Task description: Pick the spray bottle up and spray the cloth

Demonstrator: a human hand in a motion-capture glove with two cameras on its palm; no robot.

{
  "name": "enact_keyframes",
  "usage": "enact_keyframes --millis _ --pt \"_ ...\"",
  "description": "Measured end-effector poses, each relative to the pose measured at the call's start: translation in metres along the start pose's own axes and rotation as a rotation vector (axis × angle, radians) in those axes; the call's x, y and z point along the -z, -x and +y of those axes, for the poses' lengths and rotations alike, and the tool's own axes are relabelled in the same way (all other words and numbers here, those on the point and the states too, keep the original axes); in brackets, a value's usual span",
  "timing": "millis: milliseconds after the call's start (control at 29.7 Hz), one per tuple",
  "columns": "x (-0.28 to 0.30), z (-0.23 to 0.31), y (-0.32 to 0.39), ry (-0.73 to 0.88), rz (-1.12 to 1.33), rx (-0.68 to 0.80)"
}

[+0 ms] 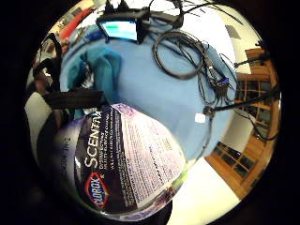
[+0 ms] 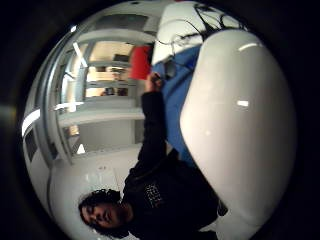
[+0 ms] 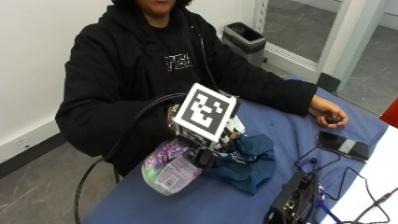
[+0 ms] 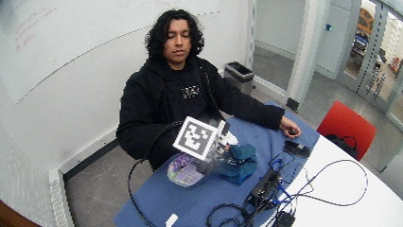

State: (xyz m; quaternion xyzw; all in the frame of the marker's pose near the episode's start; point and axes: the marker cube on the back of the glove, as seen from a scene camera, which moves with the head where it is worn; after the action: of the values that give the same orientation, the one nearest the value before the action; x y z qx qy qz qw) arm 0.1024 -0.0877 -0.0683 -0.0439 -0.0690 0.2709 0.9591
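The hands first: the gloved right hand (image 3: 214, 140) is mostly hidden behind the glove rig in the outside view, but it's wrapped around the spray bottle (image 3: 169, 165) up near its neck and carries it lifted off the counter (image 3: 199, 205). The bottle is tipped way over, its rounded base pointing out toward the near counter edge and its top end toward the cloth (image 3: 249, 161). In the little finger side palm view the bottle's purple label (image 1: 124, 159) fills a lot of the picture, so it's right up against the palm, and the Clorox Scentiva print is readable.

The cloth is a dark teal bundle, crumpled on the blue counter cover just beside the bottle's top end. Can't tell if the nozzle actually touches it, since the hand blocks that spot.

The bare left hand (image 3: 328, 112) rests on the counter well apart from the bottle, on the far side of the cloth, curled over a small dark object (image 3: 334, 119). A phone (image 3: 343, 144) lies near that hand. A black box with cables (image 3: 292, 198) sits on the counter past the cloth.
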Motion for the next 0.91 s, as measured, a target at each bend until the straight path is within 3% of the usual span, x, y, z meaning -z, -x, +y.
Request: enact_keyframes --millis 438,607,775,910 --pt "-0.053 0.0 0.009 0.389 0.389 -0.121" --pt "-0.073 -0.022 0.023 0.42 0.422 -0.153" --pt "-0.09 0.004 0.008 0.515 0.478 -0.132" --pt "-0.092 -0.011 0.013 0.515 0.459 -0.15"
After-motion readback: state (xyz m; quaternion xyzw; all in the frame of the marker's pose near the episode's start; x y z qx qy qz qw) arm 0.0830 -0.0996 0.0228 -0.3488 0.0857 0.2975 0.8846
